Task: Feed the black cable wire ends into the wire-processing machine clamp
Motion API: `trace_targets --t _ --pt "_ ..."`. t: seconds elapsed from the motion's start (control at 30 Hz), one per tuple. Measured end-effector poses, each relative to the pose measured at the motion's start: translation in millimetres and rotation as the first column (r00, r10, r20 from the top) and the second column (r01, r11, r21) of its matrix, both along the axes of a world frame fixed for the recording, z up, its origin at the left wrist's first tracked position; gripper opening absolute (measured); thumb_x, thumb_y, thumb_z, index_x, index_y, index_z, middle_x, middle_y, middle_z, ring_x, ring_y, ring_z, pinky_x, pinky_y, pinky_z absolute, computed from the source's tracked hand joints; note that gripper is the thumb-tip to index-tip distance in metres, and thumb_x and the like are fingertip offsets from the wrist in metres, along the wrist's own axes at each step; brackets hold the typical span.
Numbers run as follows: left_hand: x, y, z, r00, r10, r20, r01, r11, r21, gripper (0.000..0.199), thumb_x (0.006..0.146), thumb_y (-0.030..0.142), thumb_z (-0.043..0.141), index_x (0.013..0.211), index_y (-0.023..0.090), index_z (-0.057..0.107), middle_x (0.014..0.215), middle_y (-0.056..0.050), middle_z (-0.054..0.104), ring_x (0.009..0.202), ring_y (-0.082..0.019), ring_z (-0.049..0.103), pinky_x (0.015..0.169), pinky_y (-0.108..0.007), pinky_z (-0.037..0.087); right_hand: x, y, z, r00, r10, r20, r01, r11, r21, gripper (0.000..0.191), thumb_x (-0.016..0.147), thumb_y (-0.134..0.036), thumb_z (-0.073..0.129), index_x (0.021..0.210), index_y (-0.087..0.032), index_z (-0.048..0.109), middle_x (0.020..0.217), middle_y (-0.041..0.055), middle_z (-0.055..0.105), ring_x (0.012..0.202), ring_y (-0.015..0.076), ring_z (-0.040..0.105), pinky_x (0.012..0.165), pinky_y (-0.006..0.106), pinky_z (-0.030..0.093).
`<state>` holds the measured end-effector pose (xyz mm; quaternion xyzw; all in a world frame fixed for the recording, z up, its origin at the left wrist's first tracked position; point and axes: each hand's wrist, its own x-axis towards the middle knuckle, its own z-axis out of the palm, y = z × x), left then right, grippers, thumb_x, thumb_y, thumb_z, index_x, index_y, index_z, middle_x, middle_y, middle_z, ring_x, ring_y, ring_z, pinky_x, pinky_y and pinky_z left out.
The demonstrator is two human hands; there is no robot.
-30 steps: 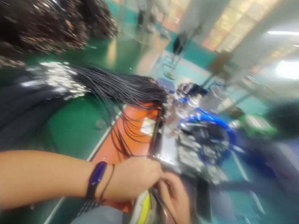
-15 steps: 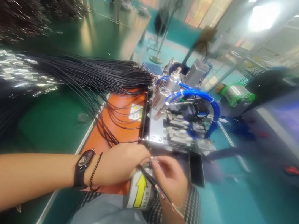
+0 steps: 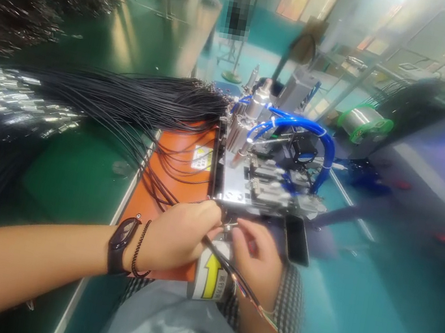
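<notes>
My left hand [image 3: 179,236] is closed around several thin black cables [image 3: 215,254]. Their free ends, with coloured inner wires [image 3: 253,299] showing, run down to the right across my right wrist. Finger and thumb of my right hand [image 3: 259,265] are pinched at a small silver piece [image 3: 229,227] between the two hands, which looks like a metal cable end; its exact kind is too small to tell. Below the hands is a round white part with a yellow arrow label [image 3: 210,279]. The hands partly hide the cables.
A bench machine [image 3: 249,137] with blue air hoses [image 3: 307,125] stands ahead on an orange base [image 3: 174,172]. A thick bundle of black cables [image 3: 132,94] lies across the green table [image 3: 77,181]. A phone [image 3: 296,240] lies right of my hands; a green-rimmed wire spool [image 3: 365,124] is beyond.
The view has shifted slightly. My fingertips have moved a little apart, and more of the silver piece shows between them. Both hands keep about the same place before the machine.
</notes>
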<state>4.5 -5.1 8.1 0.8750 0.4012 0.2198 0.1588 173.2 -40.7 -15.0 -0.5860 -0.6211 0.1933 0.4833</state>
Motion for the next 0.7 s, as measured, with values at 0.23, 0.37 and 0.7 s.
trace_targets --t 0.23,0.37,0.7 --pt "1 0 -1.0 1.000 0.001 -0.012 -0.002 1.000 -0.022 0.017 0.091 0.026 0.036 0.080 0.017 0.047 0.079 -0.001 0.053 0.070 -0.014 0.050 0.059 -0.027 0.036 -5 -1 2.4 0.992 0.118 -0.042 -0.122 0.989 -0.088 0.014 0.087 -0.022 0.056 0.078 -0.019 0.067 0.079 0.0019 0.066 0.076 0.0159 0.059 0.070 0.027 0.044" --pt "1 2 -3.5 0.991 -0.082 -0.107 0.085 0.996 0.020 0.010 0.087 0.017 0.040 0.083 0.017 0.049 0.083 -0.003 0.054 0.074 -0.016 0.050 0.063 -0.028 0.038 0 5 7.5 0.977 0.201 0.064 -0.203 0.979 0.025 0.012 0.087 -0.018 0.056 0.086 -0.019 0.067 0.085 0.0030 0.069 0.083 0.0168 0.059 0.077 0.028 0.044" --pt "0 7 -6.5 0.994 -0.038 -0.098 0.042 0.998 0.039 0.016 0.091 0.023 0.040 0.079 0.017 0.048 0.079 -0.002 0.053 0.070 -0.015 0.049 0.061 -0.028 0.036 10 11 3.6 0.974 0.173 -0.145 -0.200 0.958 -0.204 0.007 0.082 -0.021 0.065 0.086 -0.023 0.070 0.088 -0.0008 0.069 0.083 0.0141 0.062 0.075 0.024 0.046"
